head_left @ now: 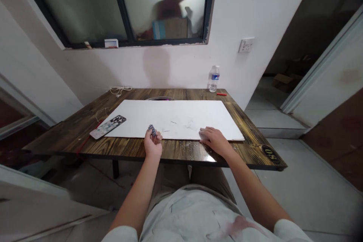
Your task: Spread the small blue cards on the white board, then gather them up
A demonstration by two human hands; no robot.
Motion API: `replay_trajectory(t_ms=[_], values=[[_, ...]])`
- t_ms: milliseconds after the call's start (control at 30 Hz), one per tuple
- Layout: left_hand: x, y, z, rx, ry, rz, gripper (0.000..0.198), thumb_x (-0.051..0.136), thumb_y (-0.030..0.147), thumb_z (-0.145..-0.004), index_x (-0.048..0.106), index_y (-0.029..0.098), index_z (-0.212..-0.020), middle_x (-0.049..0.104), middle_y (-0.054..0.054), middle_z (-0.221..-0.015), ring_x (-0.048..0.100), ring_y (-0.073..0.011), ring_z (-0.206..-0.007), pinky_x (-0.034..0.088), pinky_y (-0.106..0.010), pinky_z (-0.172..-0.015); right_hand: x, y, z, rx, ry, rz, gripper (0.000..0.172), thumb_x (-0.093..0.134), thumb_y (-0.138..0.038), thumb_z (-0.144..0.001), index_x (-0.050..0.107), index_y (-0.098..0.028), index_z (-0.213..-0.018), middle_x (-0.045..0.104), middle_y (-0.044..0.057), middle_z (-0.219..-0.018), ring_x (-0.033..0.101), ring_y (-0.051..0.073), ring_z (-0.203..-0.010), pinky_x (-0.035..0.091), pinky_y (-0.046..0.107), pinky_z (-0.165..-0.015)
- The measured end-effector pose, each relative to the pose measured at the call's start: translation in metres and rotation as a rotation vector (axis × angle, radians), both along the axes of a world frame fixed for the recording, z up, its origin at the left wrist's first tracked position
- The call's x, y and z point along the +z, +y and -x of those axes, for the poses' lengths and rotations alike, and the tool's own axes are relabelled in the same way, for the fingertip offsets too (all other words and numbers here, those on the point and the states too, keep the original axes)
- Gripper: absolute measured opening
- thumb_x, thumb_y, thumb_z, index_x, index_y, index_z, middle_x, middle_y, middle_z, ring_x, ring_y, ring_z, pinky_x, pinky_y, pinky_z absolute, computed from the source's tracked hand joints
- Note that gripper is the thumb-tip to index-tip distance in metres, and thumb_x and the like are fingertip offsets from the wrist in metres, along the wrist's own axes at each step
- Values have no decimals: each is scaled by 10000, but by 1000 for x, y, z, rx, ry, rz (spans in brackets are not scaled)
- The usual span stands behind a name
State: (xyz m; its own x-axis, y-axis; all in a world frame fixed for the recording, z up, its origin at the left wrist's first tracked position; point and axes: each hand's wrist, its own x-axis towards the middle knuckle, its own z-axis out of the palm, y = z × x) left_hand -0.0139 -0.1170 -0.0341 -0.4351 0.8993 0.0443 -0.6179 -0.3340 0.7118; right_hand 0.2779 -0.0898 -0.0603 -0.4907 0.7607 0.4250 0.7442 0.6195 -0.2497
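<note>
My left hand (153,143), palm turned up at the front edge of the white board (170,111), has its fingers closed on a small dark patterned object (152,130). My right hand (213,138) lies palm down on the board's front right edge, its fingers stretched out and holding nothing. Between the hands, a few thin dark marks or slivers and a faint grey smudge show on the board. A phone in a patterned case (109,126) rests across the board's left edge.
The wooden table (244,121) carries a water bottle (214,79) and a red pen-like item (221,94) at the back right. A white cable (121,89) lies at the back left, and a red cord (85,143) hangs over the left front edge. Small bits are scattered between my hands.
</note>
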Motion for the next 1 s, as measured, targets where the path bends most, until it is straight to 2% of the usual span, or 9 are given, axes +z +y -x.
replay_trajectory(t_ms=[133,300,433,633,767,900,1000], values=[[-1,5,-8,-10,67,56,311,754,329,-602,500,196,-724,498,84,-557,476,-52,-440,341,-179,-428,7,-4,2,-8,-4,-8,302,633,-307,-868,658,-231,-1160,693,95,-1146,572,273,-1121,430,402,-927],[-2,6,-19,-55,298,133,385,811,375,-574,531,180,-753,581,56,-609,521,-60,-449,376,-173,-418,14,-8,3,-16,4,-12,202,607,-262,-883,692,-213,-1060,710,82,-1020,590,249,-1017,420,351,-842],[-1,4,-23,-115,469,145,414,824,429,-580,533,168,-716,609,27,-601,570,-88,-468,375,-171,-405,15,-10,4,-9,18,-6,159,590,-235,-888,707,-225,-996,714,63,-959,591,230,-977,409,332,-816],[-2,3,-23,-191,555,163,473,828,485,-573,521,167,-741,715,-64,-750,644,-142,-536,391,-178,-411,14,-10,5,11,57,3,136,595,-248,-896,719,-228,-948,714,63,-952,589,226,-962,419,335,-817],[-2,2,-24,-217,594,166,470,841,472,-558,516,170,-715,689,-31,-694,616,-122,-517,396,-175,-424,12,-9,6,13,84,3,148,593,-279,-906,722,-220,-950,705,73,-971,582,228,-956,431,335,-819],[-2,-1,-26,-257,667,114,431,839,425,-584,498,176,-669,578,48,-580,538,-82,-496,443,-186,-483,12,-9,7,15,102,-4,189,574,-330,-921,729,-222,-940,700,78,-985,580,228,-957,437,337,-828],[-3,-3,-26,-289,737,92,403,832,398,-603,499,179,-663,532,64,-554,500,-76,-490,447,-195,-503,13,-10,7,16,107,-3,216,561,-351,-929,734,-223,-938,703,76,-981,582,226,-949,440,335,-828]])
